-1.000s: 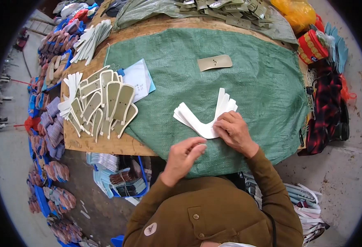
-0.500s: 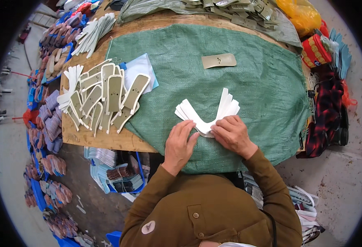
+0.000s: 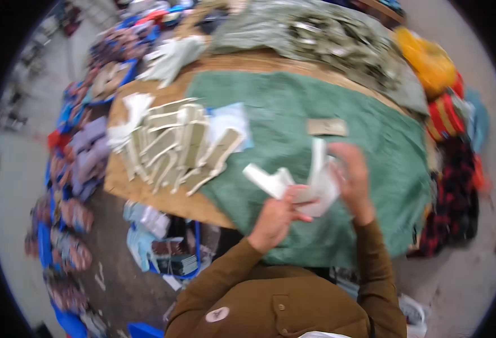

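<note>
Worktable (image 3: 208,209): bare wood at the left, with a green woven sheet (image 3: 270,107) spread under the work.
White strips (image 3: 317,163): a bent bundle over the sheet, straight ahead of the person; one leg points up and left, the other runs almost straight away from the body.
Left hand (image 3: 271,225): at the bend, thumb and fingers closed on the strips from the near side.
Right hand (image 3: 356,180): nearer the long right leg, fingers curled just beside or against it; motion blurs them, so I can't tell whether they grip.
Tan piece (image 3: 327,127): flat on the sheet beyond both hands, long axis crosswise; the right leg's tip shows just short of it.
Edged pile (image 3: 191,146): tan pieces with white borders, heaped left of the hands, partly over a pale blue paper (image 3: 228,115); loose white strips (image 3: 121,135) fan out beyond its left side.
Far side: olive pieces (image 3: 344,45) heaped on a grey-green sheet (image 3: 248,31), a yellow bag (image 3: 423,59) to their right.
Right edge: dark red checked cloth (image 3: 445,191).
</note>
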`<state>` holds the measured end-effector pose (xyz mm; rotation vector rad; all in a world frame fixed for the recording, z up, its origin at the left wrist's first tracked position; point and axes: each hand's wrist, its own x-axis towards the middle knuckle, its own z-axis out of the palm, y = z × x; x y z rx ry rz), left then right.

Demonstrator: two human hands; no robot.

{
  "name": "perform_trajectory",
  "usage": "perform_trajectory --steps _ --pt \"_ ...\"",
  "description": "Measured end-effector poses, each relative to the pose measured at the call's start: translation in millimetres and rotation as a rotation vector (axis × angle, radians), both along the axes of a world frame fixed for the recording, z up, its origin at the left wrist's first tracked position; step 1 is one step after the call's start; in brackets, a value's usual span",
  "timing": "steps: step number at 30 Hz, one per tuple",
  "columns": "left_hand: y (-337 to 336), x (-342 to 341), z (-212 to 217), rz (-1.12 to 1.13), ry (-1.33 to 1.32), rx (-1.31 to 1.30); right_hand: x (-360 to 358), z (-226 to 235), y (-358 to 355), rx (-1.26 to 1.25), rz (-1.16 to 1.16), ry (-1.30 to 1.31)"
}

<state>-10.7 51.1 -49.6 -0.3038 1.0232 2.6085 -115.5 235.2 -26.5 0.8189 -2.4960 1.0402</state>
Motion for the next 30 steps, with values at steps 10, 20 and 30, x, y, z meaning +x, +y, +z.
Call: perform_trajectory --steps 10,20,30 --pt "7 -15 -55 -0.026 -0.186 0.099 -121 -16 14 0.446 0.163 -0.126" --pt "6 -17 -52 -0.061 -0.125 0.075 -138 12 87 -1.214 -0.279 -0.569" --pt "-16 -2 35 -0.064 0.025 0.147 37 31 50 -1.214 -0.074 -0.927"
